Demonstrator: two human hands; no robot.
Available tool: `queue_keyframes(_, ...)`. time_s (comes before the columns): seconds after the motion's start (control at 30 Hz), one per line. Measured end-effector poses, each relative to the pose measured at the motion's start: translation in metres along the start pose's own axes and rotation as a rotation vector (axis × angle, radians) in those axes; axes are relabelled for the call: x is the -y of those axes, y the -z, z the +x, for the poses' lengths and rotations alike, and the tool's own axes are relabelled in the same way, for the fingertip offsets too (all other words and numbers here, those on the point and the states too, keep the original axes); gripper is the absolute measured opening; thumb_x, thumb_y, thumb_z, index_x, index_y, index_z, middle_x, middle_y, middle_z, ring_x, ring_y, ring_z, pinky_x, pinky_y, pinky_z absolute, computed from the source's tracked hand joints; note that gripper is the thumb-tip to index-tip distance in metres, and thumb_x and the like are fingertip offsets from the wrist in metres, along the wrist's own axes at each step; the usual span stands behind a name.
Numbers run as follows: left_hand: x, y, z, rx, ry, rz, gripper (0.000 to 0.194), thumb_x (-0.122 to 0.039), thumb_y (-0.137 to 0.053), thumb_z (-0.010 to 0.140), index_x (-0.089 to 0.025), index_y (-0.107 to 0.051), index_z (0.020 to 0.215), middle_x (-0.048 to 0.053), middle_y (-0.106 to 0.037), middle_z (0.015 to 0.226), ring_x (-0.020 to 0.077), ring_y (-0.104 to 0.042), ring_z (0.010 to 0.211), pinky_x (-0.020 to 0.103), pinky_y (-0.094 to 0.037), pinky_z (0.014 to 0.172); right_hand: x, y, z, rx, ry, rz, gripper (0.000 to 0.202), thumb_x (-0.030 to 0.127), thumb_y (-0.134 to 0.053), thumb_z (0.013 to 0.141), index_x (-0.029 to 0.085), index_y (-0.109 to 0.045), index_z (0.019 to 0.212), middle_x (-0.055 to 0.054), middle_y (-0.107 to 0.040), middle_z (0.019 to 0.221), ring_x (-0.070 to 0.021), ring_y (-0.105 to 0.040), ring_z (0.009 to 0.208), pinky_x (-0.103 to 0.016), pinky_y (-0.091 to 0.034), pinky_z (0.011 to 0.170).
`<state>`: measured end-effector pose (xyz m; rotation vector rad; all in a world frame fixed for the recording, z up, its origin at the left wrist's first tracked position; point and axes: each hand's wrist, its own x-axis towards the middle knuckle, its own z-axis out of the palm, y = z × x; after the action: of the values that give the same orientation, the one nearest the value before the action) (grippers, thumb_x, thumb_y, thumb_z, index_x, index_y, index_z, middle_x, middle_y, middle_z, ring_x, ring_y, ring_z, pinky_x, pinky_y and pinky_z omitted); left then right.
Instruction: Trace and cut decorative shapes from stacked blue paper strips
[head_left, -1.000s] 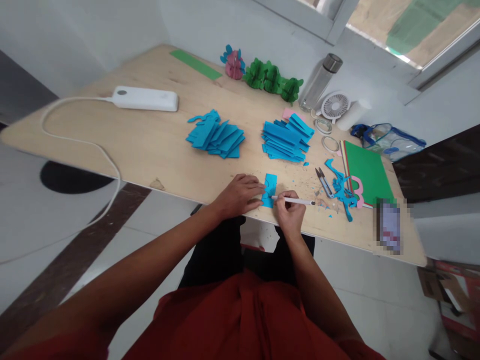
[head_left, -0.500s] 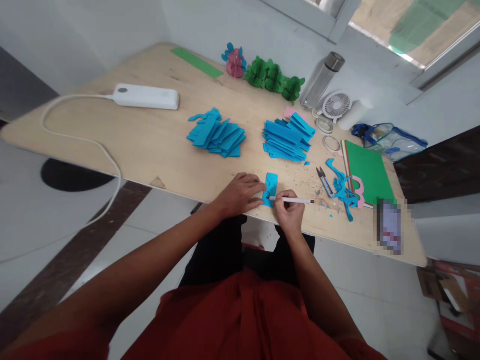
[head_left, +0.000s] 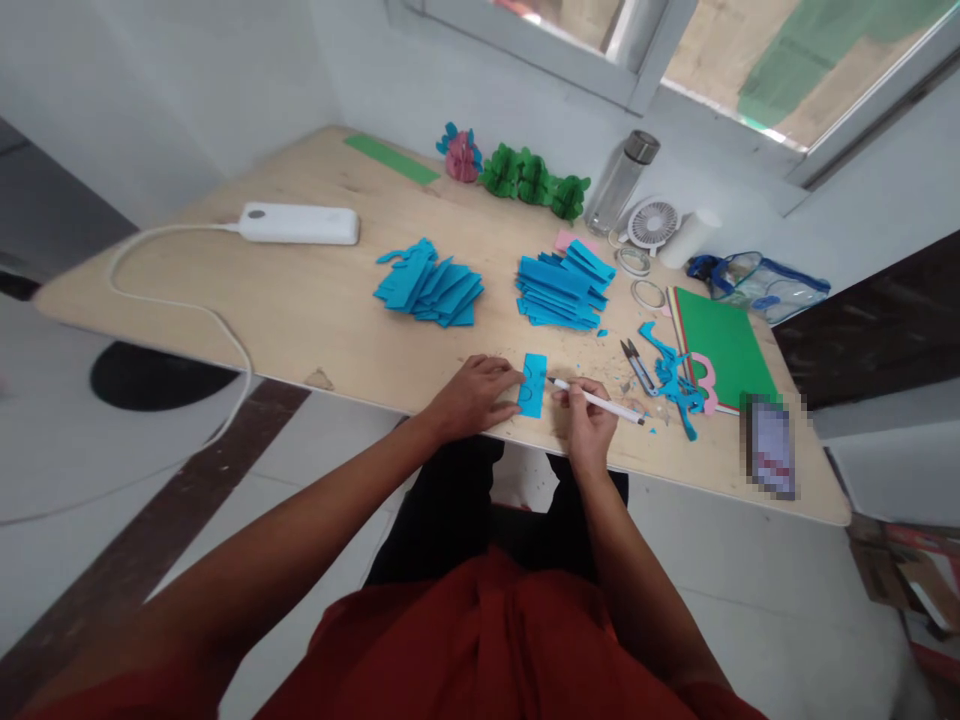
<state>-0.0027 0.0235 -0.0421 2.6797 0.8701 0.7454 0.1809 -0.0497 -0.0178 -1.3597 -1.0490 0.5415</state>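
Note:
A small blue paper strip (head_left: 533, 387) with a dark curved line on it lies near the table's front edge. My left hand (head_left: 474, 398) rests flat on the table, its fingertips on the strip's left edge and the fingers a little apart. My right hand (head_left: 589, 425) holds a white pen (head_left: 606, 404), whose dark tip is just right of the strip. Behind the strip are two piles of folded blue paper, one at the left (head_left: 431, 287) and one at the right (head_left: 562, 288).
Small scissors (head_left: 638, 367) and blue scraps (head_left: 677, 378) lie right of my right hand, beside green sheets (head_left: 724, 345). Along the back stand green paper shapes (head_left: 532, 178), a bottle (head_left: 622, 182) and a fan (head_left: 653, 225). A corded white device (head_left: 300, 224) is at the left.
The pen tip has moved off the strip to the right, along with my right hand, and more of the drawn curve shows. The camera view has tilted slightly upward.

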Motion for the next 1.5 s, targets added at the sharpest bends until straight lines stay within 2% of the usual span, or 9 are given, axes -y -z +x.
queue_keyframes(0.1,-0.003,0.004,0.0,-0.007,-0.021,0.005,0.033,-0.035,-0.061,0.084,-0.018,-0.062,0.113,0.012,-0.067,0.109,0.027,-0.059,0.107,0.042,-0.042,0.094,-0.003,0.02,0.004,0.092,0.118,-0.158,0.025,0.034,-0.049,0.093,0.017,-0.064,0.104,-0.007,-0.073,0.088,-0.0203,-0.068,0.084,-0.036,-0.052,0.079)
queue_keyframes(0.23,-0.008,0.011,0.0,-0.053,-0.06,0.006,0.031,-0.031,-0.057,0.085,-0.021,-0.062,0.114,0.011,-0.069,0.11,0.0272,-0.058,0.11,0.043,-0.044,0.094,-0.008,0.043,0.012,0.303,0.397,-0.626,0.031,0.024,-0.045,0.095,0.018,-0.064,0.118,-0.012,-0.069,0.113,-0.0252,-0.06,0.107,-0.041,-0.045,0.092)
queue_keyframes(0.43,-0.014,0.017,-0.001,-0.152,0.0,-0.01,0.024,-0.03,-0.051,0.089,-0.02,-0.063,0.107,0.01,-0.07,0.108,0.0253,-0.06,0.106,0.04,-0.047,0.091,-0.011,0.046,0.026,0.485,0.533,-1.124,0.045,0.009,-0.048,0.09,0.017,-0.057,0.134,-0.017,-0.062,0.125,-0.0303,-0.05,0.114,-0.041,-0.04,0.09)
queue_keyframes(0.73,-0.02,0.018,-0.003,-0.326,0.264,0.202,0.017,-0.021,-0.048,0.089,-0.018,-0.064,0.085,0.01,-0.069,0.082,0.0253,-0.063,0.086,0.038,-0.046,0.078,-0.019,0.045,0.029,0.475,0.52,-1.162,0.048,0.006,-0.045,0.09,0.018,-0.056,0.135,-0.016,-0.062,0.124,-0.0295,-0.048,0.116,-0.041,-0.039,0.091)
queue_keyframes(0.87,-0.028,0.017,-0.008,-0.342,0.201,0.145,0.017,-0.023,-0.048,0.09,-0.02,-0.065,0.087,0.008,-0.07,0.085,0.0247,-0.062,0.087,0.039,-0.046,0.081,-0.019,0.043,0.03,0.479,0.532,-1.153,0.047,0.008,-0.044,0.092,0.021,-0.056,0.136,-0.015,-0.061,0.127,-0.0293,-0.047,0.117,-0.042,-0.039,0.092)
queue_keyframes(1.03,-0.04,0.014,-0.022,-0.237,0.143,0.126,0.018,-0.025,-0.051,0.089,-0.02,-0.067,0.098,0.01,-0.072,0.1,0.0264,-0.062,0.099,0.043,-0.048,0.088,-0.019,0.04,0.029,0.463,0.524,-1.151,0.043,0.012,-0.045,0.094,0.025,-0.059,0.133,-0.013,-0.061,0.128,-0.0298,-0.047,0.117,-0.044,-0.039,0.091)
queue_keyframes(1.2,-0.031,0.019,-0.027,-0.196,0.131,0.183,0.02,-0.022,-0.05,0.09,-0.023,-0.069,0.096,0.009,-0.072,0.099,0.0266,-0.064,0.098,0.044,-0.049,0.087,-0.018,0.039,0.027,0.463,0.523,-1.151,0.045,0.01,-0.046,0.092,0.027,-0.06,0.131,-0.012,-0.06,0.129,-0.0291,-0.047,0.117,-0.043,-0.039,0.091)
queue_keyframes(1.37,-0.014,0.03,-0.021,-0.247,0.202,0.278,0.02,-0.018,-0.049,0.09,-0.022,-0.069,0.092,0.01,-0.073,0.096,0.0282,-0.064,0.094,0.045,-0.048,0.083,-0.019,0.04,0.028,0.459,0.534,-1.141,0.049,0.008,-0.046,0.09,0.026,-0.055,0.136,-0.012,-0.06,0.131,-0.0288,-0.047,0.117,-0.042,-0.039,0.09)
queue_keyframes(1.5,-0.029,0.026,-0.013,-0.331,0.214,0.245,0.023,-0.015,-0.046,0.09,-0.022,-0.067,0.096,0.009,-0.072,0.096,0.0264,-0.063,0.094,0.043,-0.047,0.085,-0.022,0.042,0.027,0.437,0.545,-1.112,0.056,0.002,-0.043,0.087,0.023,-0.052,0.138,-0.011,-0.061,0.131,-0.028,-0.047,0.117,-0.04,-0.038,0.091)
